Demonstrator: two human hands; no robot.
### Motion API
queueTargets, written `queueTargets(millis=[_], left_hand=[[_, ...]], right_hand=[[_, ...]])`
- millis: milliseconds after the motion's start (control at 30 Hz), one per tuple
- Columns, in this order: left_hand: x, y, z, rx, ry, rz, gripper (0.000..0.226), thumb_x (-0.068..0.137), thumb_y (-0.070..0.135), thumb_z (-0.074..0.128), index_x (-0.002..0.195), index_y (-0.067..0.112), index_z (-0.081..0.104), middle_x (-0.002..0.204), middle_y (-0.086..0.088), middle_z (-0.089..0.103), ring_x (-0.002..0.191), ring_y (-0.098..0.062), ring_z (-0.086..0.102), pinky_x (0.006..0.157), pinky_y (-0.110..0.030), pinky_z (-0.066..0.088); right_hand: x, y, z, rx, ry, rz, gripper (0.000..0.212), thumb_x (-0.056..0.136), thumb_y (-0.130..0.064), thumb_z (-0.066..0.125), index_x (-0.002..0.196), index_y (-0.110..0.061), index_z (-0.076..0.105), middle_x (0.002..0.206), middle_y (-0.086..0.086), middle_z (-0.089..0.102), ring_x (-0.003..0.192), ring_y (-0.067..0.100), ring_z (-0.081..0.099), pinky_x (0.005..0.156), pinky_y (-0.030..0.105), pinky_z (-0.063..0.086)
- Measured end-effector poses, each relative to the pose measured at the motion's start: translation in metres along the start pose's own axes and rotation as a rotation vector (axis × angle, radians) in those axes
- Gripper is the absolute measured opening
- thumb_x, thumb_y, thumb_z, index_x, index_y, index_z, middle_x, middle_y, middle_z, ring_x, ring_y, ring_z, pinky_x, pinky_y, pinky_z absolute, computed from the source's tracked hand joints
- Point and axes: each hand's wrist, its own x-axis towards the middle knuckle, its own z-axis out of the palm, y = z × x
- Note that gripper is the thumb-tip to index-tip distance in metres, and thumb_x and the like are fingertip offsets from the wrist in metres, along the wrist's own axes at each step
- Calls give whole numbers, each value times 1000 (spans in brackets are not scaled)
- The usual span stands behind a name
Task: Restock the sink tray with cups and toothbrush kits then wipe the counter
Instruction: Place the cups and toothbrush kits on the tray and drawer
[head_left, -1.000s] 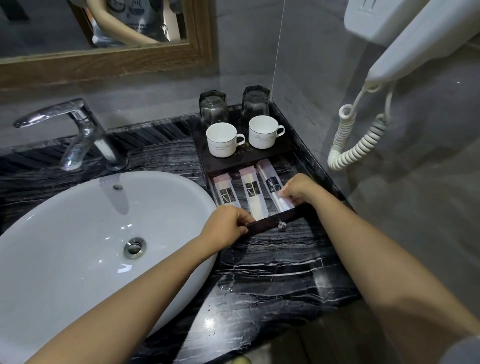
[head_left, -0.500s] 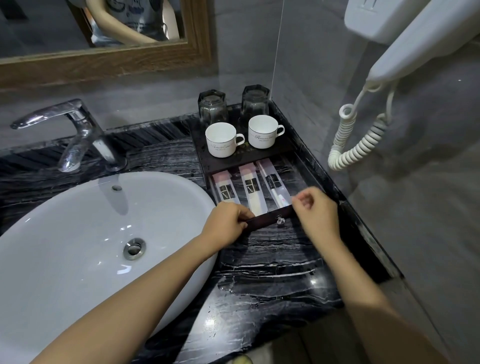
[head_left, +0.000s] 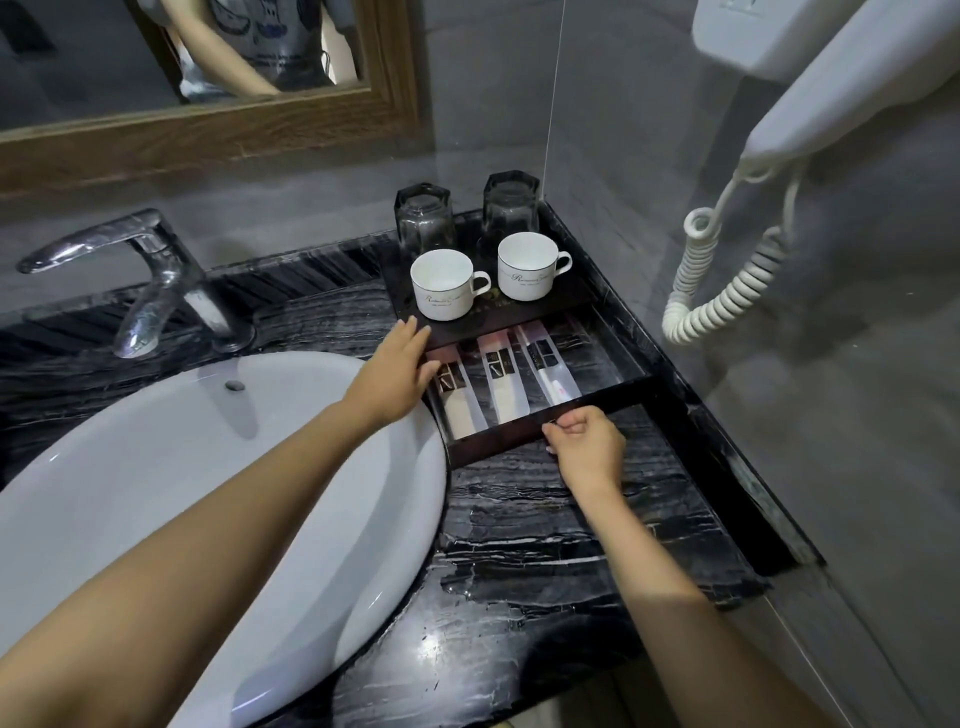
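Note:
A dark tray stands in the counter's back right corner, with its drawer pulled out toward me. On top stand two white cups and two upturned dark glasses. Three toothbrush kits lie side by side in the drawer. My left hand rests with straight fingers on the tray's left front corner. My right hand pinches the small knob on the drawer's front.
A white basin fills the left, with a chrome tap behind it. The black marble counter runs in front of the tray. A wall hair dryer with a coiled cord hangs at the right, above the counter's edge.
My left hand left the drawer's front and moved up to the tray's left corner. My right hand came out of the drawer and took the knob.

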Motion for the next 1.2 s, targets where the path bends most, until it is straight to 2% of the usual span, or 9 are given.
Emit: queueTargets(millis=[100, 233, 300, 367, 467, 600, 733, 1033, 1200], left_hand=[[1, -3, 9, -42, -39, 33, 59, 97, 31, 37, 145, 3, 17, 157, -15, 7, 146, -25, 0, 118, -33, 3], [-1, -5, 13, -129, -32, 32, 59, 98, 32, 33, 146, 4, 13, 158, -11, 2, 146, -21, -6, 117, -30, -1], [0, -6, 11, -157, -51, 28, 59, 98, 34, 32, 146, 5, 14, 158, -10, 2, 146, -20, -7, 117, -30, -1], [2, -6, 8, -159, -66, 31, 62, 97, 38, 32, 146, 5, 14, 158, -8, 2, 146, -18, -7, 117, -30, -1], [1, -8, 10, -155, -65, 42, 66, 95, 42, 35, 146, 6, 14, 158, -7, 1, 146, -17, -7, 119, -32, 1], [-1, -9, 14, -137, -41, 58, 72, 92, 45, 41, 147, 7, 13, 159, -6, 1, 146, -15, -8, 119, -31, 1], [-2, -8, 14, -111, -23, 63, 74, 91, 46, 43, 147, 7, 12, 159, -5, 0, 146, -15, -8, 116, -27, -1], [-3, -7, 19, -111, 24, 50, 75, 91, 45, 44, 146, 6, 13, 159, -6, 2, 146, -15, -7, 116, -26, -1], [-3, -5, 23, -103, 60, 50, 75, 91, 43, 46, 146, 4, 13, 158, -8, 3, 146, -17, -6, 115, -25, -2]], right_hand=[[9, -4, 1, 24, 15, -40, 10, 78, -9, 71, 81, -9, 61, 77, 8, 65, 75, 26, 68, 74, 31, 55], [22, -15, 9, -10, -6, -115, 11, 79, -9, 70, 84, -2, 64, 76, 7, 63, 71, 16, 59, 55, 2, 39], [29, -18, 17, -16, -6, -124, 10, 80, -9, 70, 84, -2, 64, 79, 11, 66, 69, 16, 57, 51, -2, 37], [36, -22, 23, -9, -4, -134, 9, 80, -8, 69, 83, -2, 63, 82, 15, 68, 69, 17, 59, 50, 2, 38], [46, -27, 33, 1, 4, -147, 10, 80, -9, 69, 83, -2, 63, 83, 16, 68, 70, 19, 61, 61, 19, 42], [54, -32, 43, -6, 22, -187, 11, 81, -8, 68, 85, 2, 64, 82, 15, 67, 71, 17, 56, 59, 11, 34], [62, -39, 51, 2, 13, -205, 12, 83, -6, 65, 89, 4, 63, 85, 14, 65, 73, 14, 54, 61, 9, 34], [77, -46, 71, -32, -10, -221, 12, 85, -10, 63, 93, -1, 61, 98, 17, 64, 86, 25, 61, 72, 26, 45], [76, -46, 76, -68, 6, -225, 14, 87, -9, 60, 97, 1, 57, 104, 19, 61, 90, 28, 60, 75, 30, 47]])
